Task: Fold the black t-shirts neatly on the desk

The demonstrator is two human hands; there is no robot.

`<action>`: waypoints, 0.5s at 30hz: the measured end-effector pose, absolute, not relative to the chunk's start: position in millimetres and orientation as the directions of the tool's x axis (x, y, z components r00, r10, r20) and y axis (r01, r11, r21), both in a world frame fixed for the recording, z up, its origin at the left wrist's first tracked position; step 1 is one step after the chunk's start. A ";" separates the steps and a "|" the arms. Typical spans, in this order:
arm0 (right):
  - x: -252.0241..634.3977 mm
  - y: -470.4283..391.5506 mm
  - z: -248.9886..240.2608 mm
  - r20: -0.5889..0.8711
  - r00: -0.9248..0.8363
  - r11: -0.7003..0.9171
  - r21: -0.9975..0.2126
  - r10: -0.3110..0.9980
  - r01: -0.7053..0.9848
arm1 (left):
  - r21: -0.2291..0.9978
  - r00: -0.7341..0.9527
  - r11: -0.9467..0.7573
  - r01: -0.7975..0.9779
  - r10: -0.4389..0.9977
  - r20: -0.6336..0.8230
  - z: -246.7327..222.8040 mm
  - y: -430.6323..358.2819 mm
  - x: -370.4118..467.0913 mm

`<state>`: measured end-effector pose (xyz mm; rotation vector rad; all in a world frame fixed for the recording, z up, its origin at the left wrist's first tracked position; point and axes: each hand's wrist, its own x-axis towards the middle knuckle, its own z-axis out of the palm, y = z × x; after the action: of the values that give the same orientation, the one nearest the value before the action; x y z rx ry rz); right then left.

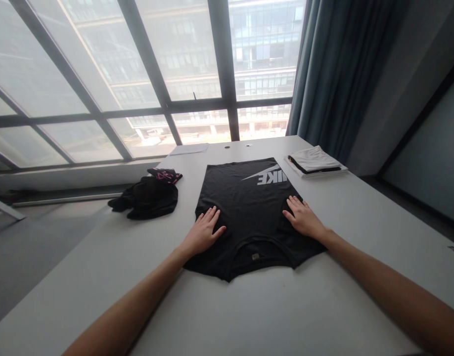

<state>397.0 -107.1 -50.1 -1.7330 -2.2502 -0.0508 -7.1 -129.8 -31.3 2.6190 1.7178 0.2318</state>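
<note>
A black T-shirt [245, 207] with a white NIKE print lies spread on the white table [267, 316], its neckline towards me and the print at the far end. On the shirt's left side my left hand [204, 231] rests flat, fingers spread. My right hand [304, 217] lies on the right side of the shirt, also flat with its fingers apart. Neither hand holds anything.
A crumpled black garment [149, 198] with pink marks lies at the table's left edge. Folded white and black clothes [316, 160] are stacked at the far right. White paper [189, 149] sits near the far edge, before large windows; a blue curtain [323, 74] hangs behind the stack.
</note>
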 end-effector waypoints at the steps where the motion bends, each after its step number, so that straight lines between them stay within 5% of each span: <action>1: 396.9 -107.2 -49.8 0.248 -0.228 0.270 -0.154 0.942 0.950 | 0.082 0.391 -0.402 0.912 0.912 0.124 -31.3 -129.9 -7.1; 15: 395.6 -108.1 -45.3 0.307 -0.227 0.284 -0.155 0.924 0.946 | 0.091 0.390 -0.402 0.911 0.912 0.128 -30.7 -130.3 -6.8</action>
<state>395.6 -108.1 -45.3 -1.6966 -2.2214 -0.0901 -6.8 -130.3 -30.7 2.6138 1.7146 0.2459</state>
